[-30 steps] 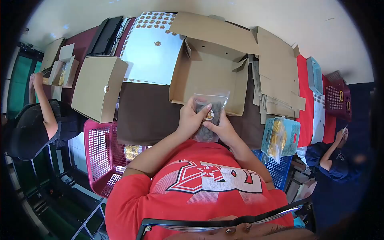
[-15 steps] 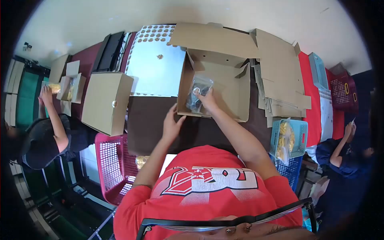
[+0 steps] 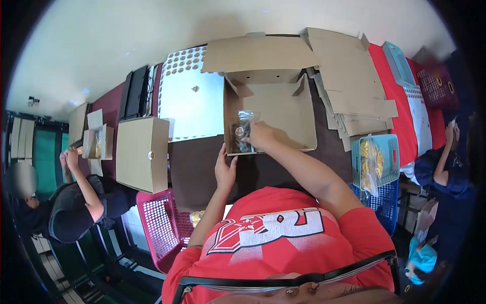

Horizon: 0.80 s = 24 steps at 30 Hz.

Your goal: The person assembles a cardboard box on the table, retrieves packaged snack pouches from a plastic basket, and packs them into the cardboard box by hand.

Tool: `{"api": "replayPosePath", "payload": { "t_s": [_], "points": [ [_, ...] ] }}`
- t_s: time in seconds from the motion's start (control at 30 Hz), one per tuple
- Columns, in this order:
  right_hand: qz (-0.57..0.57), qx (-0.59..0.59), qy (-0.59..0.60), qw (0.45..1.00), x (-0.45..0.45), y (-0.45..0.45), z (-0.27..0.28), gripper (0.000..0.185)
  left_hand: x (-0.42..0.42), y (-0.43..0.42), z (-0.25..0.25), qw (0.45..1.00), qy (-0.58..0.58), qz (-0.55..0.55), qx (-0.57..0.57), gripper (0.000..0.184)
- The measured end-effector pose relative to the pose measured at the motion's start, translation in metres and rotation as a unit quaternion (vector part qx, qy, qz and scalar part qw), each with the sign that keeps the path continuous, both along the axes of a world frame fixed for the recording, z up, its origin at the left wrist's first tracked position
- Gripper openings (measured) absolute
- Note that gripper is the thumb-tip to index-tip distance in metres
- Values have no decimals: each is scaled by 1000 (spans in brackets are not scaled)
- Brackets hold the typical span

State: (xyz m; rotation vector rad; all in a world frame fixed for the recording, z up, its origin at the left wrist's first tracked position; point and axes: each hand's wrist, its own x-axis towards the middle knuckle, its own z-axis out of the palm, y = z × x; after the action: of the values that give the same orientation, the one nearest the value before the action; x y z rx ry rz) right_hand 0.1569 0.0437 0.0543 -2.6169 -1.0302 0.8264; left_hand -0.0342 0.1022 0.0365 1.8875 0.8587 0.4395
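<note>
An open cardboard box (image 3: pixel 283 119) stands in front of me with its lid folded back. Inside, near its left front corner, is a clear zip bag (image 3: pixel 246 115) of dark contents with a round sticker on it. My right hand (image 3: pixel 262 136) reaches over the front wall and is closed on the bag's right edge; some of its fingertips are hidden. Outside the box, my left hand (image 3: pixel 225 169) touches the left front corner, its fingers stretched up and its thumb apart.
White sticker sheet (image 3: pixel 190 109) and closed box (image 3: pixel 139 147) lie left. Flat cardboard pieces (image 3: pixel 349 76) are stacked right, above a teal basket (image 3: pixel 390 157) with bagged yellow food. A pink basket (image 3: pixel 157 218) stands lower left. Other people (image 3: pixel 76 202) work on both sides.
The zip bag sits lower in the box's left front corner, and my right hand has moved down with it. My left hand stays at the corner. The camera view has shifted slightly.
</note>
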Motion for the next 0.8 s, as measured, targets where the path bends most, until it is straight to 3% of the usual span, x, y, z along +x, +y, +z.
{"api": "replayPosePath", "payload": {
  "t_s": [0.17, 0.27, 0.3, 0.33, 0.37, 0.43, 0.47, 0.53, 0.6, 0.63, 0.7, 0.77, 0.8],
  "points": [
    [27, 76, -26, 996, -9, -8, -12, 59, -7, 5, 1, 999, -23, -27, 35, 59],
    [15, 172, -47, 984, -8, -35, 24, 48, -11, 12, -8, 998, -52, -33, 11, 60],
    [-3, 163, -56, 985, -7, -55, 36, 48, -8, 0, -5, 996, -79, 18, 44, 57],
    [-19, 243, -54, 968, -7, -76, 47, 44, -6, -10, 3, 988, -105, 76, 77, 54],
    [-29, 323, -52, 944, -4, -97, 57, 40, -7, -17, 8, 989, -111, 68, 72, 54],
    [-83, 349, -30, 933, 10, -153, 77, 34, -10, -29, 18, 952, -86, 81, 282, 42],
    [-129, 367, -63, 919, 19, -183, 82, 31, -5, -38, 23, 952, -91, 81, 281, 42],
    [-234, 435, -101, 863, 33, -248, 94, 24, 5, -61, 30, 965, -145, -42, 215, 34],
    [-342, 450, -239, 789, 55, -323, 80, 18, 33, -96, 57, 979, -107, -164, 50, 22],
    [-339, 446, -317, 765, 71, -362, 84, 17, 46, -114, 56, 972, -80, -216, -44, 21],
    [-375, 342, -458, 730, 109, -447, 97, 20, 74, -155, 46, 920, -58, -314, -226, 24],
    [-517, 360, -403, 664, 152, -513, 106, 25, 101, -196, 30, 857, -9, -358, -371, 29],
    [-511, 249, -453, 687, 176, -556, 86, 31, 115, -218, 8, 838, -4, -390, -381, 31]
  ]
}}
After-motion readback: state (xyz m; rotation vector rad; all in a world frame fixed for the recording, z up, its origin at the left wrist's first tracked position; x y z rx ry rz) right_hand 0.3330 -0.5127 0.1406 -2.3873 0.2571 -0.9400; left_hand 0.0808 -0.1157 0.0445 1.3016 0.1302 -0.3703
